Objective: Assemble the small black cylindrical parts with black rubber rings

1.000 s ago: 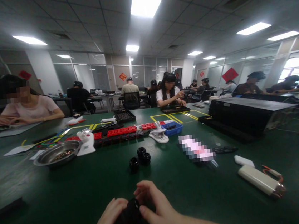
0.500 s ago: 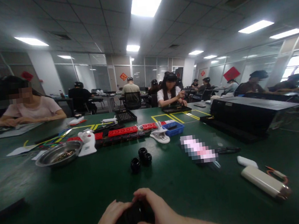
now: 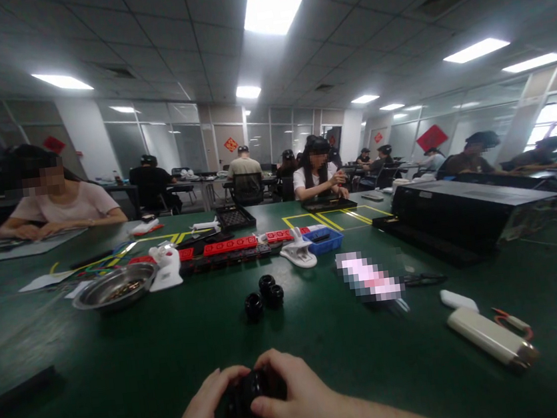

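Observation:
My left hand (image 3: 208,411) and my right hand (image 3: 294,392) curl round glossy black rounded pieces (image 3: 252,388) at the bottom centre. The fingers of both hands are closed on them from either side. How many pieces are between my palms I cannot tell, since the fingers cover much of them. Farther up the table, beyond my fingertips, stand three similar black pieces (image 3: 271,294) with round openings, clustered close together.
Behind them lie a metal bowl (image 3: 85,299) with small brass-coloured bits, red strips (image 3: 230,245), a white clip (image 3: 300,255) and a blue tray (image 3: 330,241). At right are a cream power bank-like block (image 3: 489,336) and a large black case (image 3: 455,216). Co-workers sit across the table.
My left hand's fingers have risen slightly and lie farther round the black pieces, showing more of their glossy surface. The view has shifted slightly.

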A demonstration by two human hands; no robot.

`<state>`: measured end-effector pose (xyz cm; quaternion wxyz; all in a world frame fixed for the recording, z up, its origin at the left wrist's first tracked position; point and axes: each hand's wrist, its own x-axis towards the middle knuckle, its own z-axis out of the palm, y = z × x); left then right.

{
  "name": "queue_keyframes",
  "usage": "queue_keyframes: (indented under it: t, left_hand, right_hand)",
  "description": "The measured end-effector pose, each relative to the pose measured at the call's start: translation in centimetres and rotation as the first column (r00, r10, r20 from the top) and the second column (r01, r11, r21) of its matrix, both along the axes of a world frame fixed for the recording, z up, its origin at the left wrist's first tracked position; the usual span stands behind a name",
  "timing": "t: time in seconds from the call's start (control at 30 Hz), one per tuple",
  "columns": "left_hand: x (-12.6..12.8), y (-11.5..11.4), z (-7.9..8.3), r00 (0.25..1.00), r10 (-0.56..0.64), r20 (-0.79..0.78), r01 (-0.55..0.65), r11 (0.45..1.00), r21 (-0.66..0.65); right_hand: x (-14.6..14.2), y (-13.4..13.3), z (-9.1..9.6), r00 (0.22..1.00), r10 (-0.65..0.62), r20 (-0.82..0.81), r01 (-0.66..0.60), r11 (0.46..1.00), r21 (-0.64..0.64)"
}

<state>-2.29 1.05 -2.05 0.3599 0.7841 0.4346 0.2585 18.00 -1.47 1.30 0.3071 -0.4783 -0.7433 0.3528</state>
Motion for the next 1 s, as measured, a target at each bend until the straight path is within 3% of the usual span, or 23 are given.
queue_keyframes:
  t: [0.1, 0.23, 0.33, 0.4, 0.5, 0.63, 0.73, 0.9, 1.0]
  left_hand:
    - [-0.3, 0.4, -0.9, 1.0, -0.007, -0.022, 0.008, 0.999, 0.052]
    - [-0.3, 0.5, -1.2, 0.997, -0.013, -0.078, 0.022, 0.992, 0.124]
    - [0.0, 0.2, -0.6, 0.991, -0.03, -0.131, 0.048, 0.989, 0.139]
    - [0.2, 0.1, -0.2, 0.988, -0.02, -0.15, 0.039, 0.991, 0.128]
    - [0.3, 0.0, -0.2, 0.989, 0.023, -0.149, -0.004, 0.992, 0.125]
    - [0.3, 0.2, -0.2, 0.99, 0.014, -0.138, 0.006, 0.989, 0.147]
    - [0.4, 0.1, 0.3, 0.989, -0.008, -0.151, 0.031, 0.987, 0.156]
    - [0.6, -0.2, 1.2, 0.984, -0.035, -0.176, 0.06, 0.988, 0.142]
    - [0.7, -0.3, 1.4, 0.987, -0.029, -0.156, 0.052, 0.988, 0.147]
  right_hand:
    - [0.3, 0.0, 0.6, 0.991, 0.131, 0.019, -0.132, 0.985, 0.115]
    - [0.6, -0.3, 1.5, 0.933, 0.337, 0.124, -0.359, 0.88, 0.311]
    - [0.3, -0.7, 1.6, 0.907, 0.398, 0.136, -0.42, 0.83, 0.369]
    - [-0.1, -0.8, 1.2, 0.923, 0.365, 0.118, -0.383, 0.861, 0.335]
    - [-0.7, -1.0, 0.5, 0.979, 0.173, 0.11, -0.197, 0.939, 0.281]
    - [-0.8, -1.1, 0.5, 0.988, 0.012, 0.156, -0.054, 0.962, 0.268]
    - [-0.5, -1.3, 1.1, 0.984, 0.039, 0.171, -0.083, 0.962, 0.261]
    - [0.0, -1.4, 1.5, 0.97, 0.238, 0.051, -0.242, 0.917, 0.317]
    - [-0.1, -1.4, 1.2, 0.984, 0.177, 0.012, -0.171, 0.927, 0.335]
